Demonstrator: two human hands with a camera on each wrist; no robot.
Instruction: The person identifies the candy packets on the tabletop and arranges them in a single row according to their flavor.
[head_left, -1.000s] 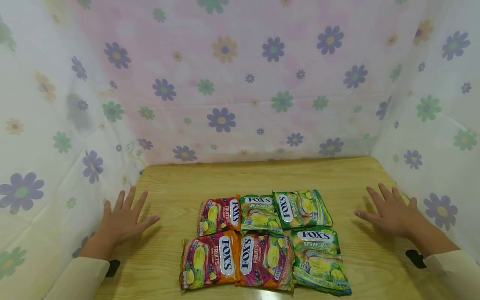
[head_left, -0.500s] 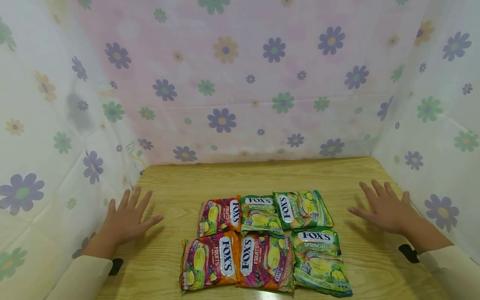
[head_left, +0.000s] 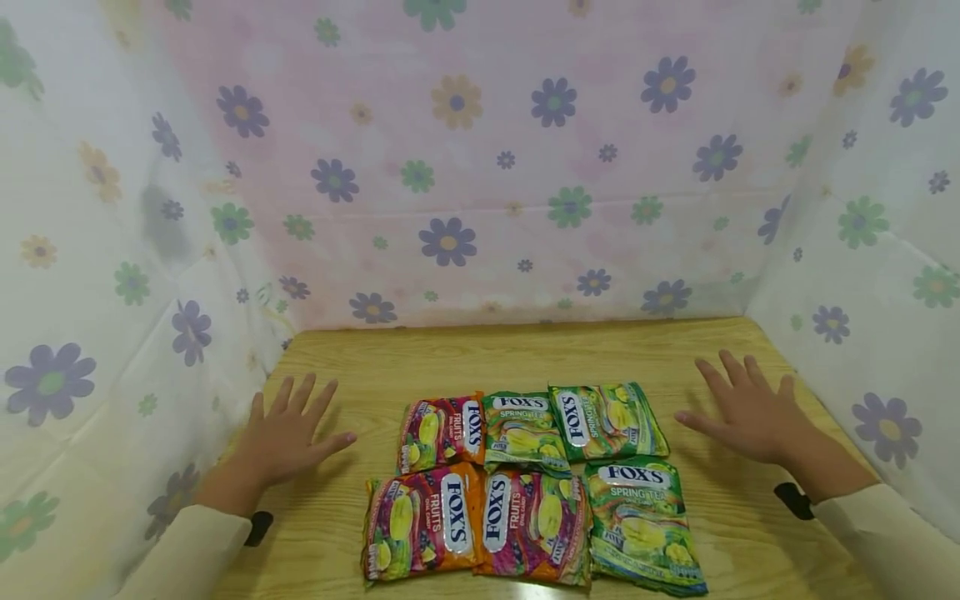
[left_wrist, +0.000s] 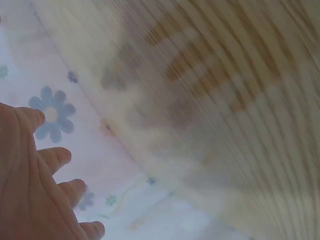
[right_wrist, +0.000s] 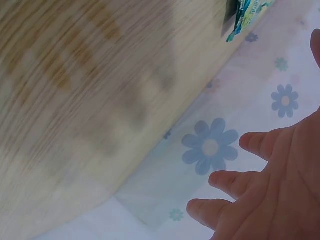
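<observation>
Several candy bags lie in two rows on the wooden table. The back row holds a small red-orange Fruits bag (head_left: 442, 432), a small green Spring Tea bag (head_left: 522, 432) and another green Spring Tea bag (head_left: 609, 421) turned sideways. In front are two larger Fruits bags, the left one (head_left: 422, 525) and the middle one (head_left: 534, 527), beside a larger green Spring Tea bag (head_left: 643, 525). My left hand (head_left: 281, 442), fingers spread, hovers left of the bags and holds nothing. On the right my right hand (head_left: 750, 412) is likewise spread, apart from the bags.
The wooden table (head_left: 525, 354) is enclosed by flower-printed cloth (head_left: 495, 200) at the back and on both sides. A dark strap piece (head_left: 259, 528) shows at the left cuff and a similar dark piece (head_left: 793, 501) at the right cuff.
Both hands have moved inward toward the bags, the left going right and the right going left. Their fingers stay spread. The bags lie as before.
</observation>
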